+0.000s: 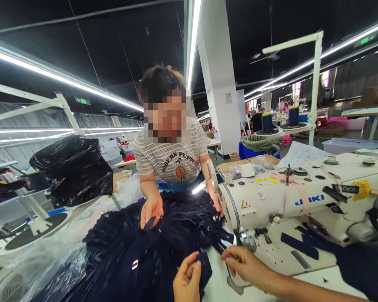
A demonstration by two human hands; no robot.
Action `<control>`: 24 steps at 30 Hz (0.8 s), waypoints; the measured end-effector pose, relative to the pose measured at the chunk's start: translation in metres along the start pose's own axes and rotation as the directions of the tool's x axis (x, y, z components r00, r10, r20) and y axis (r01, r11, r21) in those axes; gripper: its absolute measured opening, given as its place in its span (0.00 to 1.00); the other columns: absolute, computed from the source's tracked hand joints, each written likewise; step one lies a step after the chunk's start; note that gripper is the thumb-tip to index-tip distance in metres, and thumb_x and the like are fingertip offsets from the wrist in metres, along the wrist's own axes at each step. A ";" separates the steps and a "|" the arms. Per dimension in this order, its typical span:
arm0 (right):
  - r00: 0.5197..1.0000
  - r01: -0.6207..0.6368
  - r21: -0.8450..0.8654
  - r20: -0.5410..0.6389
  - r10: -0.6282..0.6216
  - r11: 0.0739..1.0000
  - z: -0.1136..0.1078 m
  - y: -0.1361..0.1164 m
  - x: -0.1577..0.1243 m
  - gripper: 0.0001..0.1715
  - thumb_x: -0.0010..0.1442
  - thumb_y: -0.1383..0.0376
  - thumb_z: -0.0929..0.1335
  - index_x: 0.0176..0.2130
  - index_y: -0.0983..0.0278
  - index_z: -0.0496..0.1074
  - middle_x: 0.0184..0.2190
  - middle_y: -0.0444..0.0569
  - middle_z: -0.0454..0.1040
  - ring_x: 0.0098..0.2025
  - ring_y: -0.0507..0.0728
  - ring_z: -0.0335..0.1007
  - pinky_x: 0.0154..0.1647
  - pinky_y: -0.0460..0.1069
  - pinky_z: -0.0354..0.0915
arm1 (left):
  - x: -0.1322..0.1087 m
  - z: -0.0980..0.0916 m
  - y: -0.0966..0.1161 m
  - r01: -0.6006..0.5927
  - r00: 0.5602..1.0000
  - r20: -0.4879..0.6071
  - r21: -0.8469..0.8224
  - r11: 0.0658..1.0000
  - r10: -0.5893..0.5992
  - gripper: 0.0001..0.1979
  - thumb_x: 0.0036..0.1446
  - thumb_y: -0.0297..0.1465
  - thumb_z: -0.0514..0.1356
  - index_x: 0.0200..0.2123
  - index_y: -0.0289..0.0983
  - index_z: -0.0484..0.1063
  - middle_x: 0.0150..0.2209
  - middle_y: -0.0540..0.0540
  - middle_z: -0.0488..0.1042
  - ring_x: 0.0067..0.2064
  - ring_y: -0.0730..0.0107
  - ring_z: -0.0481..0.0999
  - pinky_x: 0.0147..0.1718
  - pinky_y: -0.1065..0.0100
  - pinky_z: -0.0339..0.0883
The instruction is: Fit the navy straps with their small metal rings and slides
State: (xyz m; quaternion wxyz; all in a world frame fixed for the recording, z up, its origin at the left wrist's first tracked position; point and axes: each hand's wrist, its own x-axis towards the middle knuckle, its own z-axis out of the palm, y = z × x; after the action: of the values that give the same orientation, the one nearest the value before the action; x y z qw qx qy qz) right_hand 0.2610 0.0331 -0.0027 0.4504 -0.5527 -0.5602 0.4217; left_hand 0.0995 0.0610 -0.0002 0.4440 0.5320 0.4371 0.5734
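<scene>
Left hand (pixel 186 282) low at the frame's bottom edge, fingers curled shut on a small navy fabric piece (pixel 204 263), pinching its edge between thumb and forefinger; the piece stands up from the grip, held just off the white table (pixel 217 285). Right hand (pixel 244 262) reaches in from the right, fingers drawn together at the tips, touching or nearly touching the same piece's far corner; whether it truly grips, cannot tell. Both hands sit just in front of the needle area of the Juki sewing machine (pixel 302 201), likely so the piece stays close to the presser foot.

Navy fabric heap (pixel 138 251) is spread across the table to the left, within reach of both workers. Across the table a co-worker's hand (pixel 151 212) presses down on the heap, fingers bent into the cloth. Two navy thread cones (pixel 280 119) stand behind the machine. A black plastic bag (pixel 72 170) hangs at far left.
</scene>
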 end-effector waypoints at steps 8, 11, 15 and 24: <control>0.990 -0.133 0.183 0.067 0.122 0.974 0.027 -0.028 -0.001 0.07 0.47 0.63 0.60 0.27 0.65 0.63 0.16 0.37 0.60 0.12 0.44 0.42 0.12 0.42 0.39 | -0.003 -0.009 -0.008 0.282 0.958 0.010 -0.196 0.939 -0.286 0.21 0.31 0.38 0.67 0.32 0.33 0.75 0.15 0.53 0.68 0.20 0.75 0.67 0.24 0.74 0.62; 0.991 -0.134 0.198 0.042 0.128 0.971 0.032 -0.031 0.000 0.05 0.45 0.64 0.61 0.25 0.64 0.61 0.15 0.36 0.58 0.13 0.44 0.43 0.13 0.42 0.39 | -0.005 -0.009 -0.007 0.304 0.952 0.025 -0.210 0.929 -0.306 0.22 0.31 0.38 0.67 0.33 0.33 0.74 0.15 0.53 0.68 0.20 0.75 0.65 0.24 0.74 0.61; 0.993 -0.119 0.212 0.015 0.119 0.970 0.036 -0.028 0.003 0.04 0.44 0.64 0.61 0.24 0.64 0.60 0.14 0.35 0.58 0.14 0.43 0.43 0.13 0.42 0.38 | -0.008 -0.007 -0.001 0.304 0.952 0.025 -0.208 0.930 -0.306 0.22 0.32 0.38 0.67 0.33 0.33 0.74 0.16 0.53 0.68 0.22 0.75 0.65 0.23 0.76 0.58; 0.990 -0.136 0.340 0.076 0.117 0.930 0.039 -0.026 0.008 0.08 0.40 0.61 0.61 0.22 0.62 0.56 0.11 0.32 0.53 0.12 0.42 0.38 0.14 0.43 0.35 | -0.014 -0.010 0.019 0.310 0.951 0.056 -0.165 0.936 -0.305 0.23 0.33 0.37 0.67 0.35 0.33 0.72 0.16 0.54 0.69 0.21 0.77 0.63 0.22 0.76 0.56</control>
State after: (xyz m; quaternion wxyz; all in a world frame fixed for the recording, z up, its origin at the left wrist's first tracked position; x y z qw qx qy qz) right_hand 0.2169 0.0409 0.0139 0.4968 -0.4885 -0.4530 0.5562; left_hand 0.0897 0.0425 0.0145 0.5788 0.4254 0.4571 0.5245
